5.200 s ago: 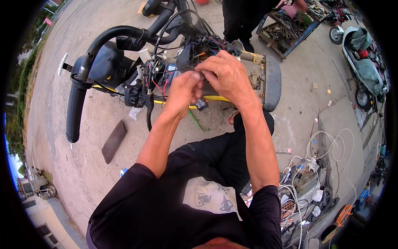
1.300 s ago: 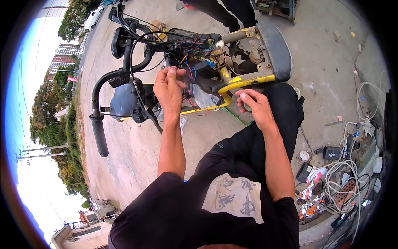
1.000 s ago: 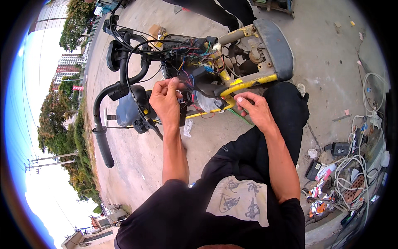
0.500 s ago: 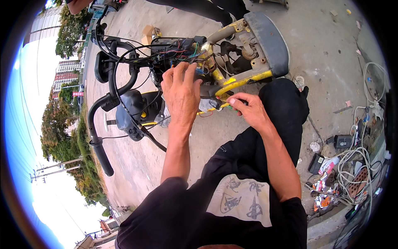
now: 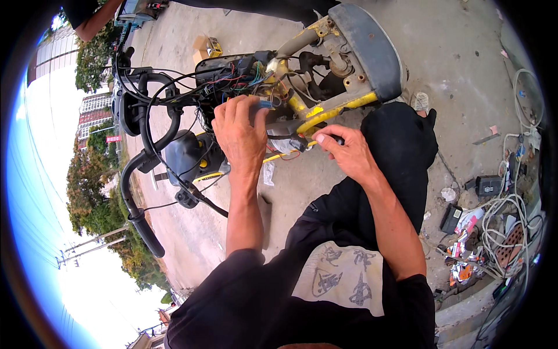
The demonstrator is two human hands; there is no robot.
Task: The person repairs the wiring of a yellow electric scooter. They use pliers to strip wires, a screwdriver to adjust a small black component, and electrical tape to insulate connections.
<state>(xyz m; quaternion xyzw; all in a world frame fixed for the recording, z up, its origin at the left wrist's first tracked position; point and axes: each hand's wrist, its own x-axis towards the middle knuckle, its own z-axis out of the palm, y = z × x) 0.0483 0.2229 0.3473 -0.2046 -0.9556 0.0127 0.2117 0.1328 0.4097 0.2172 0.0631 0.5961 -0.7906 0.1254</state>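
A stripped-down electric scooter with a yellow frame point(image 5: 347, 104) stands in front of me, its wiring exposed. My left hand point(image 5: 239, 132) is over the middle of the frame with bent fingers, closed at a blue connector point(image 5: 264, 104) that shows between forefinger and thumb. Beyond those fingers spreads a tangle of coloured wires point(image 5: 247, 72). My right hand point(image 5: 349, 152) is closed in a pinch beside the lower yellow tube. A small dark rounded object point(image 5: 338, 139) pokes out of its grip; the rest is hidden by the fingers.
The handlebar point(image 5: 142, 157) with hanging cables reaches out to the left. An opened cardboard box point(image 5: 203, 47) sits on the ground behind the scooter. Another person's dark-clothed leg point(image 5: 267, 9) is at the top. Pale cables point(image 5: 494, 218) and litter lie at right.
My view has shifted a little, so the scooter appears further left. The left hand stays at the wiring and its fingers bend more. The right hand remains pinched near the frame tube.
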